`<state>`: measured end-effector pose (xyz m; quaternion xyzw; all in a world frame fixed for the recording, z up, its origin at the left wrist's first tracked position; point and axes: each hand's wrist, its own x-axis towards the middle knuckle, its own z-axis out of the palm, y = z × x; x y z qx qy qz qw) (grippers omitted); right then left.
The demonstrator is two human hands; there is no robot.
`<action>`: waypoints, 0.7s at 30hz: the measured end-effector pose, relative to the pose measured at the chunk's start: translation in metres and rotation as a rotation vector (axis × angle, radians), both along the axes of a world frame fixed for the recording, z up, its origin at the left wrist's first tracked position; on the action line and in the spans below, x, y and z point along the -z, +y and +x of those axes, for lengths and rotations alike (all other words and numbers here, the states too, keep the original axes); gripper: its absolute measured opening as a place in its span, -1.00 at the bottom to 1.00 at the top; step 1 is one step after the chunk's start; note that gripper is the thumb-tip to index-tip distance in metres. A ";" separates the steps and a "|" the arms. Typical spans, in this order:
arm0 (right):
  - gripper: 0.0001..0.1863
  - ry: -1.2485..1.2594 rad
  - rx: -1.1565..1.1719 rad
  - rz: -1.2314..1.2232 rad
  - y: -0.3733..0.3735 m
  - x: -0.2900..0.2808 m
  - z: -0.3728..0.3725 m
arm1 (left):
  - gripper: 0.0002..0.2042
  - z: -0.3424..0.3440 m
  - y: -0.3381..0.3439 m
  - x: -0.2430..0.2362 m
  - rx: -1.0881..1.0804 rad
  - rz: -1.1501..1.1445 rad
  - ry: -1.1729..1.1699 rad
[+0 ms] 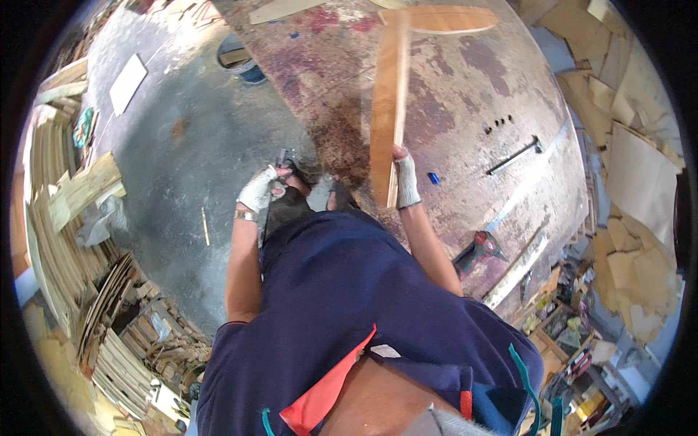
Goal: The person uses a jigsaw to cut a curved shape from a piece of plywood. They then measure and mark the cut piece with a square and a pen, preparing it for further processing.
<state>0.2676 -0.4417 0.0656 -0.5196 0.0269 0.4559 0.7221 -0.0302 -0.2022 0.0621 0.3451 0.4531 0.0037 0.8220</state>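
My right hand (407,182), in a white fingerless glove, grips a long curved wooden piece (384,116) near its lower end. The piece stands on edge, orange-brown on its face with a pale rim. At the left, my gloved left hand (258,190) is closed near my feet, around a small grey object (281,155) whose kind I cannot make out. A short blue object (434,178) lies right of my right hand. Farther right are a hammer (515,155) and several small dark pieces (498,125). A red and black cordless drill (480,253) lies near my right forearm.
Another curved wooden piece (451,19) lies at the far side. A blue bucket (252,73) and a white board (129,83) are at the far left. Stacked curved slats (54,225) line the left; cardboard-like sheets (640,182) line the right. A thin stick (206,227) lies on the floor.
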 end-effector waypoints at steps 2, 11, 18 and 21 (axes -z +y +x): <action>-0.35 0.144 0.096 0.114 -0.019 -0.002 -0.019 | -0.70 0.005 0.002 -0.004 -0.012 0.054 -0.041; -0.75 -0.027 -0.227 -0.058 0.069 -0.016 -0.035 | -0.50 0.015 0.029 -0.013 0.100 0.171 -0.008; -0.35 -0.892 -0.650 -0.477 0.104 -0.074 0.011 | -0.44 0.038 0.014 -0.067 0.109 0.512 0.264; -0.07 -1.435 -0.782 -0.698 0.079 -0.059 0.070 | -0.49 0.042 0.018 -0.058 0.137 0.504 0.260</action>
